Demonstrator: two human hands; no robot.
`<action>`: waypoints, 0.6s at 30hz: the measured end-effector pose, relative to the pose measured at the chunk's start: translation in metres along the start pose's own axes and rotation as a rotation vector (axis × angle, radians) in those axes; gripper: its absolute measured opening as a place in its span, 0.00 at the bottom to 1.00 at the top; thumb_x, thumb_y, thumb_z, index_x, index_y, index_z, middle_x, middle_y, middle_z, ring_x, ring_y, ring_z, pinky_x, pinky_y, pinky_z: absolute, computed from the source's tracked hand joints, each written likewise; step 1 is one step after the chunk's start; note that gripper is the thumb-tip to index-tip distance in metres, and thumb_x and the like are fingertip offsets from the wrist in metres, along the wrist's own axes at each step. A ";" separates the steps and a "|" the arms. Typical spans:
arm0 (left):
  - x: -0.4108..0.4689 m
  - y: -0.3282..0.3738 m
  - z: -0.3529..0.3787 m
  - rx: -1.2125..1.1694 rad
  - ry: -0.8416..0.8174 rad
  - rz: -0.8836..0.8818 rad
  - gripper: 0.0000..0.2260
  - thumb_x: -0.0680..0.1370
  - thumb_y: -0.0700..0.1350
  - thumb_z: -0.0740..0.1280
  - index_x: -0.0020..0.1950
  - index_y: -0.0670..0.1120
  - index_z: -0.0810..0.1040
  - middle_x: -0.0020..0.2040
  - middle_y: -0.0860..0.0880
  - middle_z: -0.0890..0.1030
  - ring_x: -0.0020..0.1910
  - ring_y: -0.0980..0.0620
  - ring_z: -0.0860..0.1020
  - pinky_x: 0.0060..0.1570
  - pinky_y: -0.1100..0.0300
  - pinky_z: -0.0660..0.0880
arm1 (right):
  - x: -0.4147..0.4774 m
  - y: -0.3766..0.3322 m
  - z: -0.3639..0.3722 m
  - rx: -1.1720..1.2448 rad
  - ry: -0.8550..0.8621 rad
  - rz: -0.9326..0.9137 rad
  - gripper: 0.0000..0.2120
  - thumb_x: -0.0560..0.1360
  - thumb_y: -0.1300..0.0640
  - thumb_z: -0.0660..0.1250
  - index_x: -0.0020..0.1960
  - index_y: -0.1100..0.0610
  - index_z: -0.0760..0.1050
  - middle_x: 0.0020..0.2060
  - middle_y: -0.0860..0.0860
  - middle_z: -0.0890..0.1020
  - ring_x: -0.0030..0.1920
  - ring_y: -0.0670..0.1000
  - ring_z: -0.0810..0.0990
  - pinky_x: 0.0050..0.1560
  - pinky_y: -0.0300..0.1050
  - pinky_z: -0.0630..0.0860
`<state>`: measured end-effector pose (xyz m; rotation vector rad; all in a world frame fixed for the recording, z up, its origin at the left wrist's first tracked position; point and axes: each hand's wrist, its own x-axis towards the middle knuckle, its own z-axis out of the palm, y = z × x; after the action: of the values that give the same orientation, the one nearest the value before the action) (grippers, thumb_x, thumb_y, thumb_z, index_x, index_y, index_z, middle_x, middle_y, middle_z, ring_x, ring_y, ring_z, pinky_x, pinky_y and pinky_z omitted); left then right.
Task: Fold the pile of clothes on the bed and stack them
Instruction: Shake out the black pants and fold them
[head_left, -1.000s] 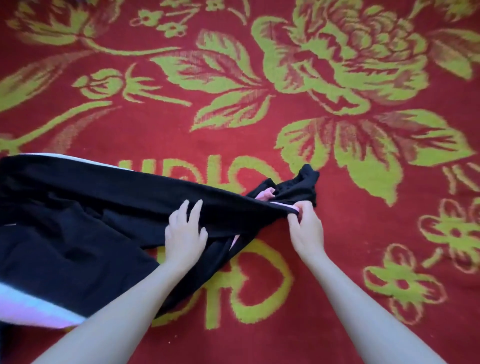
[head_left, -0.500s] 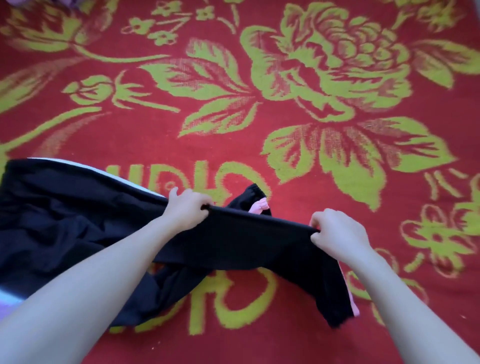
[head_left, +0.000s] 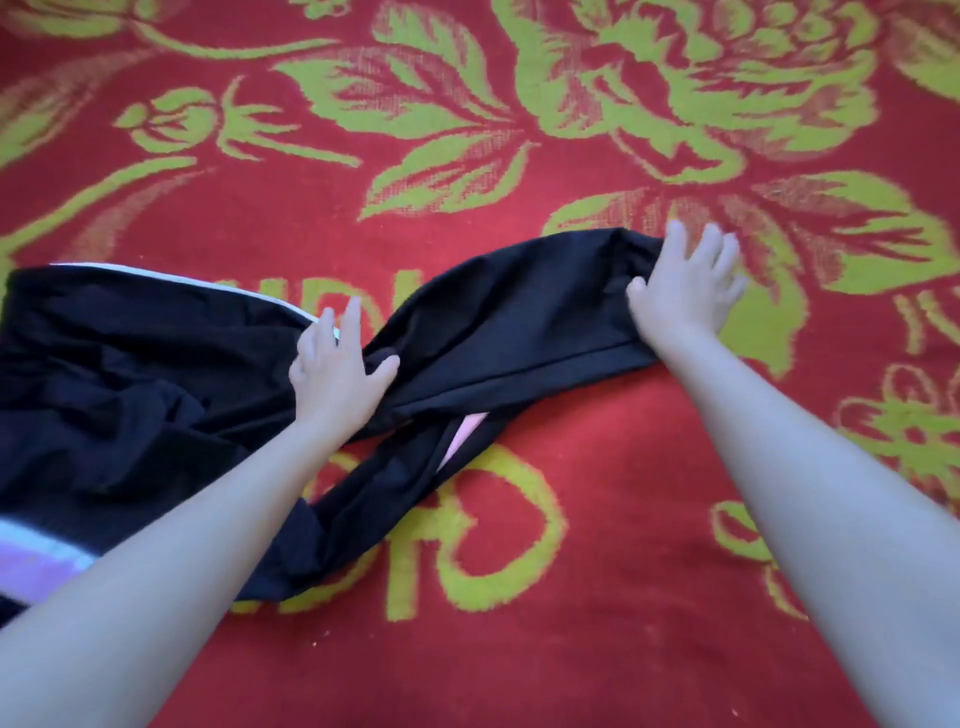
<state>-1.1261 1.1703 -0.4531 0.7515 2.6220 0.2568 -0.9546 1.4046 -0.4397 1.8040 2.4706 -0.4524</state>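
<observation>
A black garment (head_left: 130, 374) with white and pink trim lies across the red bedspread, its bulk at the left. One long black part (head_left: 519, 312) stretches out to the right, and a second part runs down beneath it with a pink lining showing. My left hand (head_left: 337, 374) lies flat on the cloth where the stretched part meets the bulk, fingers straight. My right hand (head_left: 685, 291) rests with spread fingers on the far right end of that part, half on the bedspread.
The bed is covered by a red bedspread (head_left: 571, 597) with large yellow-green flowers and lettering. It fills the whole view around the garment. No other clothes show in the frame.
Both hands gripped the black cloth's edge and held it up. They have since laid that part flat, pulled out to the right, and opened onto it.
</observation>
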 end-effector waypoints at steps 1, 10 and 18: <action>-0.013 -0.013 0.010 0.035 -0.032 0.001 0.32 0.78 0.54 0.62 0.77 0.49 0.51 0.76 0.43 0.55 0.74 0.42 0.53 0.70 0.44 0.55 | -0.014 -0.002 0.017 0.004 -0.050 -0.057 0.27 0.76 0.57 0.61 0.73 0.56 0.57 0.72 0.60 0.58 0.72 0.60 0.55 0.68 0.57 0.57; -0.117 -0.130 0.064 0.495 -0.333 0.110 0.34 0.57 0.65 0.75 0.54 0.45 0.82 0.55 0.39 0.80 0.52 0.39 0.80 0.45 0.39 0.77 | -0.096 -0.021 0.109 0.464 -0.231 0.143 0.23 0.74 0.62 0.61 0.69 0.59 0.66 0.65 0.55 0.72 0.65 0.56 0.66 0.61 0.46 0.65; -0.123 -0.141 0.061 0.270 -0.312 0.097 0.13 0.67 0.47 0.71 0.50 0.46 0.82 0.65 0.48 0.75 0.69 0.43 0.66 0.66 0.44 0.58 | -0.097 -0.016 0.117 0.590 -0.275 -0.023 0.30 0.71 0.66 0.63 0.71 0.51 0.63 0.52 0.50 0.78 0.58 0.54 0.75 0.60 0.43 0.67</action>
<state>-1.0711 0.9895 -0.5074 0.9258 2.3505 -0.1799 -0.9540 1.2797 -0.5278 1.7114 2.3124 -1.4478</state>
